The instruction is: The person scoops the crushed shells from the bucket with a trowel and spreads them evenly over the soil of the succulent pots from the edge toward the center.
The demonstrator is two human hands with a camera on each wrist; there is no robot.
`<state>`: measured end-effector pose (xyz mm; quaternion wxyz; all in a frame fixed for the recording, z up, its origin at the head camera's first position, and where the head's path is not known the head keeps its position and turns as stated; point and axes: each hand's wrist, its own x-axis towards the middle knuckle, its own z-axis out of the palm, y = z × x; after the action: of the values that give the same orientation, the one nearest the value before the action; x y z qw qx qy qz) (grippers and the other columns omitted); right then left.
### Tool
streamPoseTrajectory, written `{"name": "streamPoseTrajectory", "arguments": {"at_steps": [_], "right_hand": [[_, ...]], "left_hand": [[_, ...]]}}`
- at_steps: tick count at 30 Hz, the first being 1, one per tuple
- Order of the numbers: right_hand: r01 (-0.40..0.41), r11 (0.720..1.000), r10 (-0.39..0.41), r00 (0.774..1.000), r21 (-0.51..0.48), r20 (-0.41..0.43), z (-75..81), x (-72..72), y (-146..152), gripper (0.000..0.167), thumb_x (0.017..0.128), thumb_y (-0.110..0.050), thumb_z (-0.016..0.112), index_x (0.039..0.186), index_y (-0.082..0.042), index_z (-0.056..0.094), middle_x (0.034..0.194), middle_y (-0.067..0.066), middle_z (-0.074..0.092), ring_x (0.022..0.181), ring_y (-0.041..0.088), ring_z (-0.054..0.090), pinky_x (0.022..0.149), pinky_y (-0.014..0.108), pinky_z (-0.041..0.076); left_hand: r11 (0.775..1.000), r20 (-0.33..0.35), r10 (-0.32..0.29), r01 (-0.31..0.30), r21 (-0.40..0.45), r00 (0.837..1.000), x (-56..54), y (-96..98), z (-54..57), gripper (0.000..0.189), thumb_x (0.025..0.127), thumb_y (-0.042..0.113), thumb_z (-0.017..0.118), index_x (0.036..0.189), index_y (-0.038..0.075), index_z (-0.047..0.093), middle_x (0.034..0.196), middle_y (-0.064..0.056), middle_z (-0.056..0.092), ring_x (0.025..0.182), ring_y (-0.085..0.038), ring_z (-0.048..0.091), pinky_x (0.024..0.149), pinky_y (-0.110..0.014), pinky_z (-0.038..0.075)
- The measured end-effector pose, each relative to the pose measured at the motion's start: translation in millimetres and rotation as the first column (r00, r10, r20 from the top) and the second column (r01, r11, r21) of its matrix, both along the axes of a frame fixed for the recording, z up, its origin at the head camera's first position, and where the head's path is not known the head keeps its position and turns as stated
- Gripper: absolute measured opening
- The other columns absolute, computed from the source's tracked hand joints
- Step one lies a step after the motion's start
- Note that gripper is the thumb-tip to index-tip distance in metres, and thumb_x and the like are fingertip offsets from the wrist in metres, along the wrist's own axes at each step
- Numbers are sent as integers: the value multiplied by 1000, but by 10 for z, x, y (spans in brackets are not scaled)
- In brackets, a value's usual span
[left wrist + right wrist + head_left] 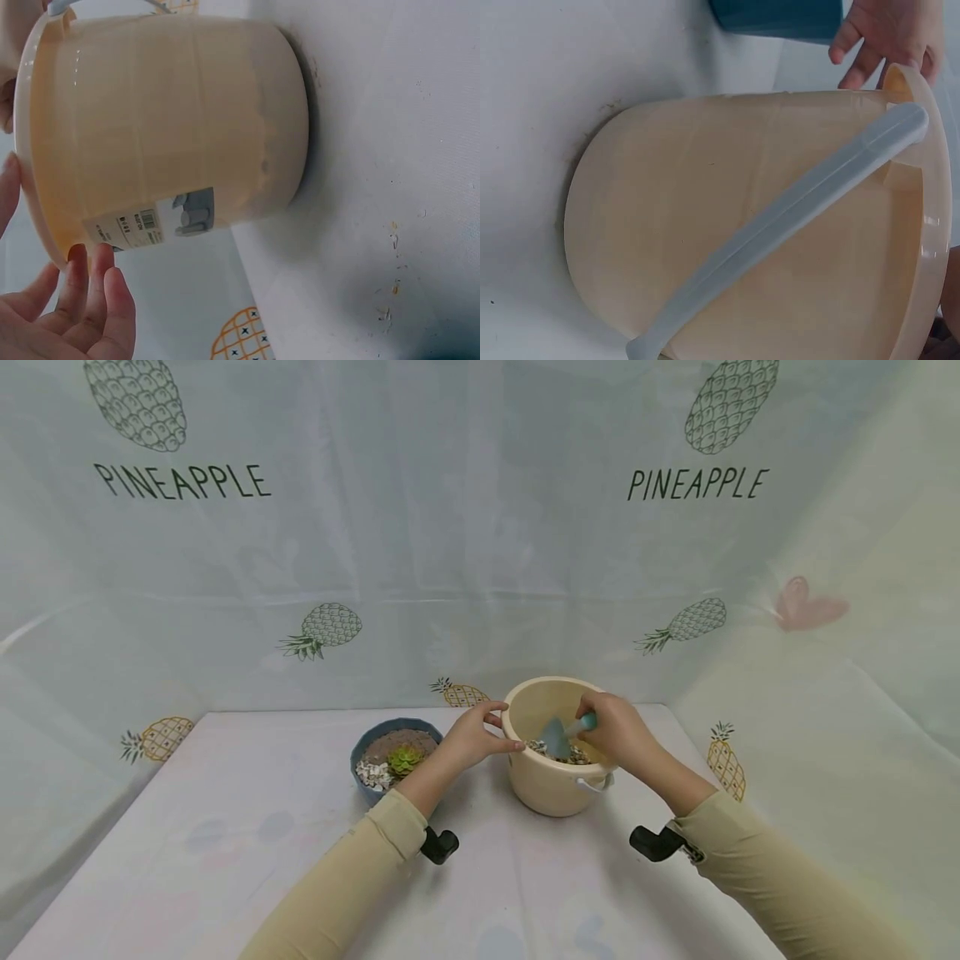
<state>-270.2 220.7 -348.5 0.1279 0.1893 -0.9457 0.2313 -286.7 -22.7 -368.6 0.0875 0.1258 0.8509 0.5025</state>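
While the bucket (551, 789) is standing between left hand (472, 735) and right hand (611, 727), hard scraping is risking a tip. Bowl (405, 722) is sitting beyond the left forearm, inviting a knock. Left hand, loosely spread, is touching the rim; right is gripping the trowel (555, 739); jerking could be scattering pebbles (579, 757) beneath.

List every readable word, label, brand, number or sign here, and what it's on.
"PINEAPPLE": backdrop, upper left in head view.
"PINEAPPLE": backdrop, upper right.
Label on bucket: print and barcode, too small and blurred to read.
Tabletop prints: too faint to tell if lettering.
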Motion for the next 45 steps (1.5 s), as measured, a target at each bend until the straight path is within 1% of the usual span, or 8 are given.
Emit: {"name": "streamPoseTrajectory", "arguments": {"at_steps": [6, 9, 12, 17, 26, 35, 40, 45], "right_hand": [[-62, 997, 62, 998, -35, 6, -13, 21, -28, 27, 70, 6, 84, 82, -7, 63, 81, 4, 65, 73, 20, 55, 65, 36, 48], [-115, 992, 115, 993, -46, 11, -11, 20, -16, 27, 70, 6, 83, 80, -8, 63, 78, 0, 63, 71, 17, 53, 63, 34, 47], [-169, 984, 171, 985, -55, 26, 3, 12, 22, 27, 70, 7, 82, 78, -10, 63, 74, -3, 61, 68, 15, 50, 61, 31, 44], [-205, 976, 212, 972, -74, 103, 38, -2, 119, 25, 72, 5, 81, 79, -12, 64, 74, -5, 61, 67, 15, 49, 58, 29, 43], [-173, 965, 212, 957, -198, 199, 98, 22, 273, 22, 75, 3, 81, 86, -9, 65, 85, 2, 64, 74, 19, 56, 64, 28, 48], [-94, 955, 158, 964, -280, 215, 100, 94, 376, 22, 78, -5, 82, 92, -5, 65, 90, 7, 66, 78, 19, 61, 66, 29, 51], [-44, 932, 143, 957, -360, 254, 135, 132, 435, 25, 79, -4, 81, 96, -1, 62, 96, 13, 64, 81, 21, 64, 67, 28, 53], [-14, 907, 148, 947, -421, 287, 155, 159, 505, 27, 82, -4, 78, 101, 4, 60, 102, 17, 64, 86, 24, 67, 72, 30, 55]], "left_hand": [[1000, 5, 3, -3, 3, 1000, 3, 10, -2, 78, 76, 26, 87, 143, 14, 48, 116, -7, 61, 99, -23, 61, 84, -42, 51], [1000, 14, 4, -5, 13, 1000, 3, 21, -2, 77, 76, 25, 87, 142, 14, 49, 115, -7, 61, 93, -20, 62, 83, -42, 51], [1000, 14, 8, -9, 9, 1000, 3, 30, -1, 78, 75, 26, 87, 142, 14, 49, 115, -7, 61, 93, -20, 62, 82, -41, 51], [1000, 9, 13, -13, 5, 1000, 7, 39, 0, 78, 75, 26, 87, 142, 15, 50, 115, -7, 61, 100, -24, 60, 83, -42, 51], [1000, 9, 4, -5, 20, 1000, 9, 42, -2, 77, 75, 25, 87, 141, 14, 50, 115, -7, 61, 95, -21, 61, 82, -41, 51], [1000, 1, -3, 3, 25, 1000, 4, 26, -4, 77, 75, 23, 87, 142, 13, 49, 116, -9, 60, 85, -18, 63, 81, -41, 51], [1000, -7, 2, -2, 16, 1000, 16, 27, 0, 75, 76, 23, 86, 141, 14, 50, 116, -9, 61, 89, -19, 62, 82, -41, 51], [1000, 10, 10, -11, 25, 1000, 26, 9, -7, 74, 77, 24, 86, 141, 15, 51, 118, -8, 60, 86, -17, 63, 81, -40, 52]]}}
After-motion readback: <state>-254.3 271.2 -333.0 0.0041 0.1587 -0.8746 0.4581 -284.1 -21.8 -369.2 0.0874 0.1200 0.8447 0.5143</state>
